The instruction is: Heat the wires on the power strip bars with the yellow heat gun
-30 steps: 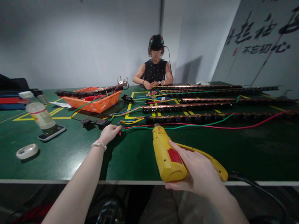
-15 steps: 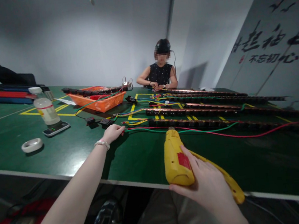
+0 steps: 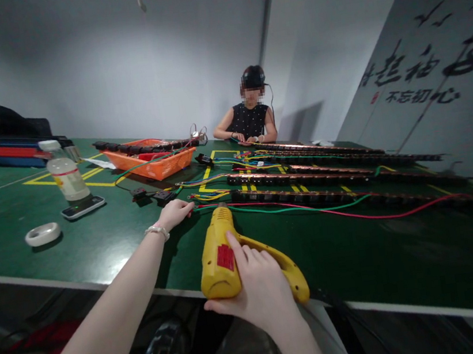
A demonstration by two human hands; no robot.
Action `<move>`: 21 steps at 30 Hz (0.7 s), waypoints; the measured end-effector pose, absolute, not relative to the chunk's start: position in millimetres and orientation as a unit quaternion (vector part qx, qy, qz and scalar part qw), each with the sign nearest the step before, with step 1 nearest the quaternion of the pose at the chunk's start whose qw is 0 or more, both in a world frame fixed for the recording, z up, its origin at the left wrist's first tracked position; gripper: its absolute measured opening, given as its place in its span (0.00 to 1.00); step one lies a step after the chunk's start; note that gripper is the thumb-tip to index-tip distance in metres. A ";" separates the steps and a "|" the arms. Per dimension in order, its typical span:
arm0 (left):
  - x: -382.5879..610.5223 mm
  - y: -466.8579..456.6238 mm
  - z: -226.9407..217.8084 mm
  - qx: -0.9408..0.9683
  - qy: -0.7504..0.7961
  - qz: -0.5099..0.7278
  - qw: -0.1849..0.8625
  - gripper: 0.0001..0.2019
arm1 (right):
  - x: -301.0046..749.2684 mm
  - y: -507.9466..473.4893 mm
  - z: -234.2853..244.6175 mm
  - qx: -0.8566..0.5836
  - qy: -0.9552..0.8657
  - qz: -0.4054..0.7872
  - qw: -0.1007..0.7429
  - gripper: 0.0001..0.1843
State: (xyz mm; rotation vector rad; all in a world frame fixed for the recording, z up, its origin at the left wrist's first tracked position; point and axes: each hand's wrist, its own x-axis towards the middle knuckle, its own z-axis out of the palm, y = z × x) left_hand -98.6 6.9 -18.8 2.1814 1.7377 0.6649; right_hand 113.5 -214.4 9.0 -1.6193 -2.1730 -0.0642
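My right hand (image 3: 261, 281) is wrapped round a yellow heat gun (image 3: 217, 261) with a red label. Its nozzle points away from me, toward the wires on the table. My left hand (image 3: 175, 213), with a bracelet at the wrist, pinches the ends of a red wire (image 3: 295, 204) and a green wire (image 3: 276, 211). Just beyond the fingers lie yellow and blue leads from a long dark strip (image 3: 291, 194) with coppery parts. Small black connectors (image 3: 164, 196) rest behind my left hand. The pinched wire tips are mostly covered by my fingers.
An orange basket (image 3: 152, 168) holding more strips stands further back. At left are a bottle (image 3: 66, 179), a phone-like device (image 3: 83, 207) and a white ring-shaped object (image 3: 43, 234). Several strips run along the right. One person (image 3: 250, 118) works opposite, another (image 3: 6, 120) at far left.
The heat gun has moved left in my right hand, its nozzle now closer to the wire ends. My left hand keeps its pinch, nearly in place. The view has shifted slightly.
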 end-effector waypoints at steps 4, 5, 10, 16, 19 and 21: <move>-98.3 8.6 -20.5 0.749 0.607 0.228 0.134 0.27 | 91.8 -210.4 7.0 -0.562 -0.800 -0.009 0.211 0.66; -98.0 8.8 -20.6 0.751 0.605 0.227 0.134 0.28 | 88.0 -209.9 6.5 -0.553 -0.806 -0.007 0.212 0.66; -98.0 11.7 -22.7 0.753 0.601 0.235 0.130 0.29 | 77.3 -207.8 3.9 -0.518 -0.825 -0.003 0.226 0.68; -102.5 16.6 -27.0 0.752 0.601 0.237 0.135 0.31 | 73.2 -206.2 -0.1 -0.522 -0.824 -0.014 0.219 0.69; -103.1 14.9 -26.0 0.754 0.599 0.232 0.137 0.31 | 76.4 -207.0 0.6 -0.521 -0.825 -0.017 0.219 0.68; -102.4 12.3 -24.1 0.755 0.599 0.229 0.138 0.30 | 82.5 -207.5 1.8 -0.515 -0.827 -0.018 0.223 0.66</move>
